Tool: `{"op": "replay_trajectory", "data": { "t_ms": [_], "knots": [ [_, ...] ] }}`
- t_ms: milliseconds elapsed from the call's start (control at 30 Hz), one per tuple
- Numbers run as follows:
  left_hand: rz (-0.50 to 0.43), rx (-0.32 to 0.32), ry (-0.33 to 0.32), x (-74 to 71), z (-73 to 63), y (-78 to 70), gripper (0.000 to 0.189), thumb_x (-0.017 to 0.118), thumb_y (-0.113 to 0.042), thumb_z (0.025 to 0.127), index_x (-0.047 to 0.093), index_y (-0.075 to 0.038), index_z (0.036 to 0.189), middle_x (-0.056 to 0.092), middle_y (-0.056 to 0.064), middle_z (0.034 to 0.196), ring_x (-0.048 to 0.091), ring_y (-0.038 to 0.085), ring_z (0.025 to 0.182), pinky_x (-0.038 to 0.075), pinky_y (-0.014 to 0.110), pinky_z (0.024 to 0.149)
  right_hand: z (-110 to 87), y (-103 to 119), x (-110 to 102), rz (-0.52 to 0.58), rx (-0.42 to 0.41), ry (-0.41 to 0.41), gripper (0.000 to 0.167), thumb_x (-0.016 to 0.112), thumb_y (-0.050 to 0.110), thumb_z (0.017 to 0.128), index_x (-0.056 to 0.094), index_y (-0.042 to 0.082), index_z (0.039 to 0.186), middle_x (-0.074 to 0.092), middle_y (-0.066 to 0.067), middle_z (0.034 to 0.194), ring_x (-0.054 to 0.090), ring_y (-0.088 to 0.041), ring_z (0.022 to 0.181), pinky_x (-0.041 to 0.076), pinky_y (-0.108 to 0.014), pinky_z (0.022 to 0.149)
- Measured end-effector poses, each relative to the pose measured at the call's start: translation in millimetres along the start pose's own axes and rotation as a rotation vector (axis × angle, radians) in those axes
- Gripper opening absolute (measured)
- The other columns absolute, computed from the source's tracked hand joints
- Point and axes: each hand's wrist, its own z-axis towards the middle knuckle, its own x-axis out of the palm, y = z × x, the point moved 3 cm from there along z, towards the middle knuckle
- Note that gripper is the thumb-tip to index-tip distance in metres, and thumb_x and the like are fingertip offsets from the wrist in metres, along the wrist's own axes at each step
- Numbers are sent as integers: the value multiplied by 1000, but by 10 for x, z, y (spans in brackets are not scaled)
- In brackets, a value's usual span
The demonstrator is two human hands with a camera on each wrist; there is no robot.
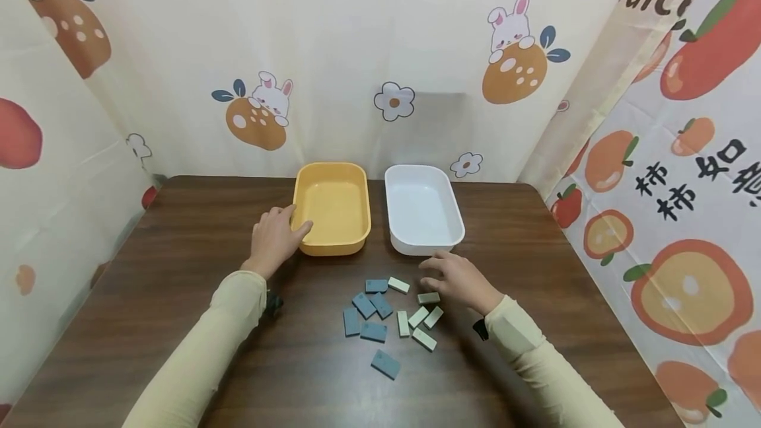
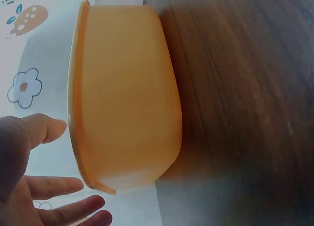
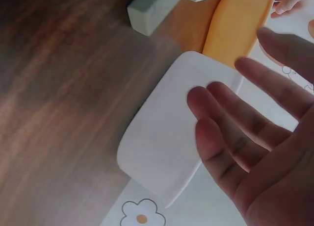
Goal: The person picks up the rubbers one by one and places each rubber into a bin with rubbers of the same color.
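My left hand point(image 1: 275, 238) is at the near left corner of the yellow bin point(image 1: 331, 248), thumb and fingers spread close to its rim. In the left wrist view, nothing lies between the thumb and fingers. My right hand point(image 1: 456, 279), empty and with loosely bent fingers, hovers just in front of the white bin point(image 1: 423, 248). Below and left of it lie several pale green blocks point(image 1: 425, 339), one of them, a shaded green block point(image 1: 428, 298), right by the fingers. Several flat blue-grey blocks point(image 1: 374, 331) are scattered left of the green ones.
Both bins stand side by side at the back of the dark wooden table point(image 1: 196, 230), against a printed curtain point(image 1: 357, 32). A single blue-grey block point(image 1: 386, 364) lies nearer the front than the others. Another printed cloth point(image 1: 701, 216) hangs along the right side.
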Motion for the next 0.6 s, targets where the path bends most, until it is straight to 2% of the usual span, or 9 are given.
{"op": "replay_trajectory", "data": {
  "t_ms": [233, 433, 600],
  "knots": [
    [-9, 23, -23, -9, 4, 33, 63, 53, -43, 96, 47, 0, 142, 53, 27, 132, 49, 44, 116, 37, 60, 97, -6, -29, 99, 41, 9, 110, 23, 71, 17, 87, 74, 12, 109, 65, -3, 100, 59, -16, 84, 48, -29, 71],
    [-10, 44, -39, 24, -17, 92, 59, 53, -39, 96, 51, 1, 139, 56, 28, 128, 53, 45, 113, 40, 60, 95, -45, -54, 198, 51, -32, 150, 24, 71, 21, 88, 73, 14, 111, 65, -3, 101, 60, -16, 84, 47, -26, 70],
    [-11, 65, -66, 50, -19, 125, 55, 54, -36, 96, 54, 1, 136, 58, 28, 125, 55, 46, 112, 42, 59, 92, -66, -43, 234, 60, -55, 160, 22, 69, 16, 89, 74, 14, 110, 65, -4, 101, 58, -15, 82, 46, -25, 68]
  ]
}}
